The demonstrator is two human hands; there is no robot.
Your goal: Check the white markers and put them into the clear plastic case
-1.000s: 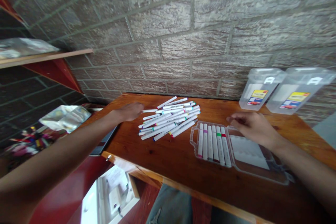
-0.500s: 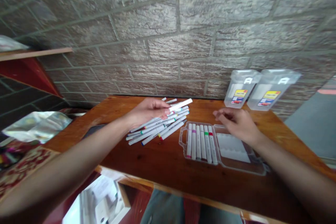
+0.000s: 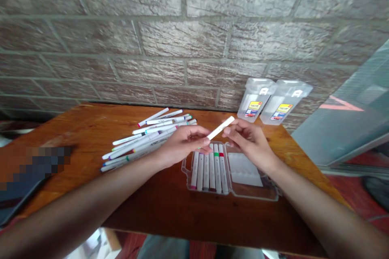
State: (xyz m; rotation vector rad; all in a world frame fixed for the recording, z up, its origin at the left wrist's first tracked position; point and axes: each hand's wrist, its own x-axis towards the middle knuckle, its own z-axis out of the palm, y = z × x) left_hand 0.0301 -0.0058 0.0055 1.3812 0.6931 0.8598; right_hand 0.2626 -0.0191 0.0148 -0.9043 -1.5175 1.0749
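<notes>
A white marker (image 3: 221, 128) is held slanting upward above the open case. My left hand (image 3: 185, 143) pinches its lower end between thumb and fingers. Close against the marker's upper part, my right hand (image 3: 247, 137) has its thumb and curled fingers closed about it. Below both hands lies a clear plastic case (image 3: 230, 192), opened flat, with several white markers (image 3: 209, 172) side by side in its left half. A loose pile of white markers with coloured ends (image 3: 146, 139) lies to the left, partly hidden by my left hand and forearm.
Two clear plastic containers (image 3: 253, 103) with yellow labels stand at the back right, near the brick wall (image 3: 206, 40). A dark flat object (image 3: 24, 186), partly pixelated, lies at the left of the wooden table (image 3: 170, 206). White items show below the table's front edge.
My left hand has carried the marker rightward over the case, and my right hand has come in to meet it. The view has turned to the right.
</notes>
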